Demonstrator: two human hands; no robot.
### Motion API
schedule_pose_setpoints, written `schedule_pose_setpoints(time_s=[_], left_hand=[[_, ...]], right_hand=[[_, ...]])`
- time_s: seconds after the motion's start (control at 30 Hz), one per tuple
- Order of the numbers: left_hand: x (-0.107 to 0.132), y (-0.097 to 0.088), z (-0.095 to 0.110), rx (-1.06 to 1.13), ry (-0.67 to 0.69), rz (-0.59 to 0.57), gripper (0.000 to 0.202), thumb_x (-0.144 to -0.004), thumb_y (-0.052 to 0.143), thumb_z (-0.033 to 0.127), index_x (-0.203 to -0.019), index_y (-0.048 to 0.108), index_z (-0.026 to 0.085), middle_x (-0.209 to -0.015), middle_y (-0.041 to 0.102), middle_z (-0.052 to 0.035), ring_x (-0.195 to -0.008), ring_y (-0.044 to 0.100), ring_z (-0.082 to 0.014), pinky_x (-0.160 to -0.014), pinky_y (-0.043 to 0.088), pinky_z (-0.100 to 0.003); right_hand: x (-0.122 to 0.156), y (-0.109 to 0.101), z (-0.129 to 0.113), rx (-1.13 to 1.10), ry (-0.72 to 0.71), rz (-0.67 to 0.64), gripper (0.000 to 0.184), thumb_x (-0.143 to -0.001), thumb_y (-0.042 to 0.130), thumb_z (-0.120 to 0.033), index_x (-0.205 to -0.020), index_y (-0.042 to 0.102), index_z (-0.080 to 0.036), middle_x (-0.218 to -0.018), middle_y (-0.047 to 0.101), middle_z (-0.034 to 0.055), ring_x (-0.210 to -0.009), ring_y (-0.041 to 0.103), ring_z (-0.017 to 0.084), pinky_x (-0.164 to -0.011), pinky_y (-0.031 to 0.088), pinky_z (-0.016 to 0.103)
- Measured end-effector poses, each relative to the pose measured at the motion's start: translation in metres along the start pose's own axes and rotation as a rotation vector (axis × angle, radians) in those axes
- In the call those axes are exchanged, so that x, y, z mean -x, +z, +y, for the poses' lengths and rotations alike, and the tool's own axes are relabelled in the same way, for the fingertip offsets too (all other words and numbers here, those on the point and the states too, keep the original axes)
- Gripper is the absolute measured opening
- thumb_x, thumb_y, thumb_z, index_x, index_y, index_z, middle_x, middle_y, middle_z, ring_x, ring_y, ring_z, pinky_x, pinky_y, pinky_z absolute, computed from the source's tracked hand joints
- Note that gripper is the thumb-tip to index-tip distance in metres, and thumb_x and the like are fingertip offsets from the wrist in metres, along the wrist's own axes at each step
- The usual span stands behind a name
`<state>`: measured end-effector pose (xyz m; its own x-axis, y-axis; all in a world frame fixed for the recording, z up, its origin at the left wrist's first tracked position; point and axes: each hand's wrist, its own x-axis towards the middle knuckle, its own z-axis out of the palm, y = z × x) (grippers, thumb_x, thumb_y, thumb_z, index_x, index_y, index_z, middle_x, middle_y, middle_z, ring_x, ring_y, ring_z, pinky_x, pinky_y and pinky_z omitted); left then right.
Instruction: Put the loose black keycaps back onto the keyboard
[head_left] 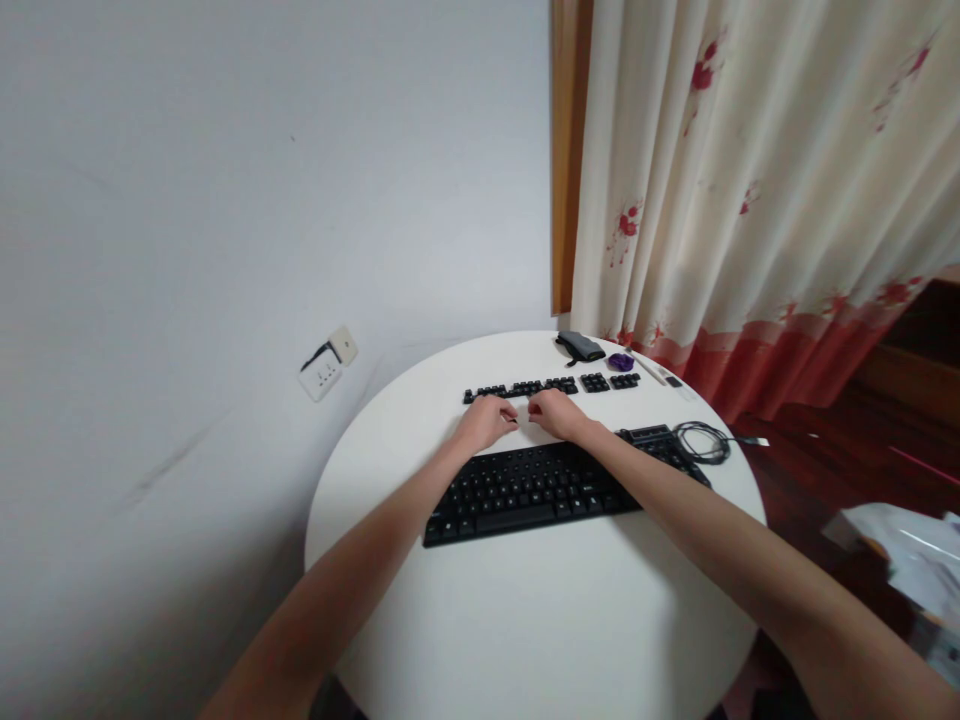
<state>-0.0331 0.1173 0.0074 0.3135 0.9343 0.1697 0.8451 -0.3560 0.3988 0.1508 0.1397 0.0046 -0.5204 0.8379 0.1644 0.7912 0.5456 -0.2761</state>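
A black keyboard point(536, 489) lies across a round white table point(540, 620). Beyond it several loose black keycaps point(521, 388) are laid out in a row. Both of my hands rest on the table between the keyboard and that row. My left hand point(485, 422) has its fingers curled, fingertips pinched toward the right. My right hand point(553, 413) is curled too, fingertips facing the left hand. The two hands nearly touch. What sits between the fingertips is too small to make out.
Two small keycap groups point(609, 381) lie right of the row. A grey pouch point(580, 346), a purple object point(621, 361) and a white stick point(651, 371) sit at the back. The coiled cable point(703, 441) lies at the right edge. A flowered curtain point(750, 190) hangs behind.
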Motion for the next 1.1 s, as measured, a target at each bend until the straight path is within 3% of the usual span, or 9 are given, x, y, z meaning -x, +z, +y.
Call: schedule_pose_setpoints(time_s=[0.17,0.37,0.6,0.73,1.1], left_hand=[[0.046,-0.020,0.013,0.225,-0.043,-0.040,0.015,-0.074,0.072,0.028,-0.085,0.078,0.020,-0.079,0.075,-0.0025,-0.071,0.065,-0.0185,-0.068,0.048,-0.028],[0.084,-0.011,0.020,0.323,-0.121,-0.107,0.016,-0.072,0.074,0.030,-0.086,0.079,0.022,-0.078,0.075,-0.0014,-0.071,0.064,-0.0202,-0.067,0.048,-0.030],[0.093,-0.002,0.015,0.301,-0.013,-0.043,0.011,-0.078,0.072,0.032,-0.086,0.078,0.026,-0.091,0.076,-0.0003,-0.088,0.064,-0.0212,-0.080,0.049,-0.031],[0.095,-0.004,0.019,0.185,0.104,-0.055,0.012,-0.084,0.066,0.033,-0.086,0.077,0.026,-0.094,0.075,0.0004,-0.088,0.062,-0.0211,-0.085,0.047,-0.035],[0.100,-0.004,0.031,-0.057,0.214,-0.049,0.017,-0.090,0.058,0.024,-0.090,0.075,0.023,-0.095,0.074,-0.0004,-0.087,0.057,-0.0202,-0.083,0.046,-0.035]], right_hand=[[0.033,-0.005,-0.006,-0.245,-0.043,0.126,0.013,-0.084,0.065,-0.025,-0.086,0.074,-0.016,-0.083,0.074,0.0057,-0.077,0.065,0.016,-0.071,0.044,0.023],[0.074,0.004,-0.025,-0.455,-0.044,0.120,0.009,-0.082,0.067,-0.024,-0.080,0.075,-0.018,-0.074,0.072,0.0023,-0.067,0.063,0.015,-0.066,0.043,0.024],[0.085,0.013,-0.035,-0.503,-0.081,0.094,0.007,-0.082,0.068,-0.023,-0.080,0.074,-0.019,-0.077,0.072,0.0017,-0.070,0.063,0.015,-0.067,0.043,0.024],[0.086,0.014,-0.037,-0.484,-0.118,0.086,0.005,-0.082,0.068,-0.020,-0.081,0.073,-0.019,-0.080,0.072,0.0017,-0.074,0.063,0.015,-0.069,0.043,0.025],[0.087,0.018,-0.039,-0.326,-0.250,0.095,0.008,-0.087,0.063,-0.016,-0.084,0.070,-0.018,-0.084,0.069,0.0049,-0.086,0.060,0.018,-0.079,0.045,0.028]])
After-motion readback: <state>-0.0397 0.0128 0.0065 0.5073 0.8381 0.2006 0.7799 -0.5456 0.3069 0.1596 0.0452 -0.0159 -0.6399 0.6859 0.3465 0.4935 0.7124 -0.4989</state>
